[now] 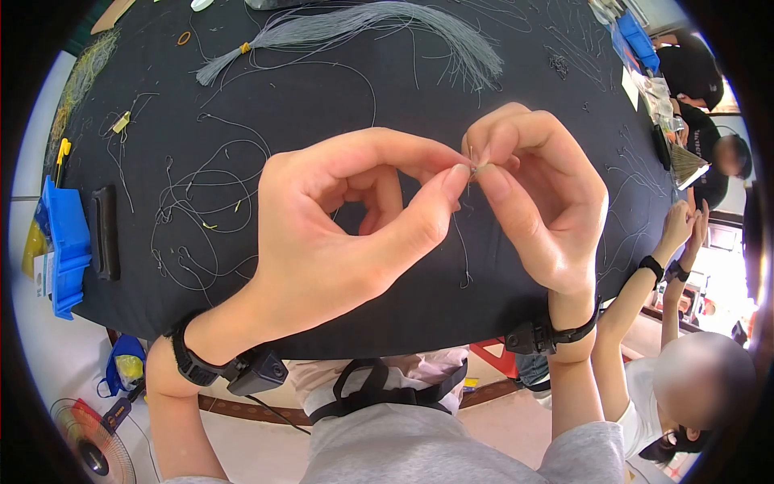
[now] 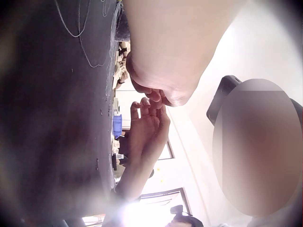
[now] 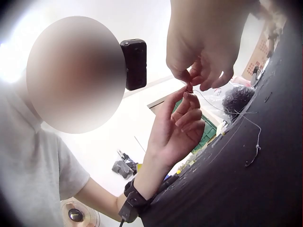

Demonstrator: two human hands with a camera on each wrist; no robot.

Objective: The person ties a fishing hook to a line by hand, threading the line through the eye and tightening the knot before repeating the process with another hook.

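Observation:
My left hand (image 1: 298,238) pinches a thin fishing line between thumb and index finger. At the same spot the right hand (image 1: 576,202) pinches it too, fingertips meeting over the middle of the table. Their fingers mostly cover the gripped part. Below the fingertips the fishing line (image 1: 461,234) hangs down to a small fish hook (image 1: 466,280). In the right wrist view a pale stretch of line (image 3: 259,137) runs out from the fingers over the dark cloth. The left wrist view shows both sets of fingertips together, without the line between them.
A bundle of grey line (image 1: 371,32) tied with a yellow band lies at the back of the black-covered table (image 1: 322,105). Looped lines with hooks (image 1: 193,194) spread at left; more hooked lines (image 1: 637,185) lie right. A blue bin (image 1: 68,242) stands at the left edge. Other people sit at right.

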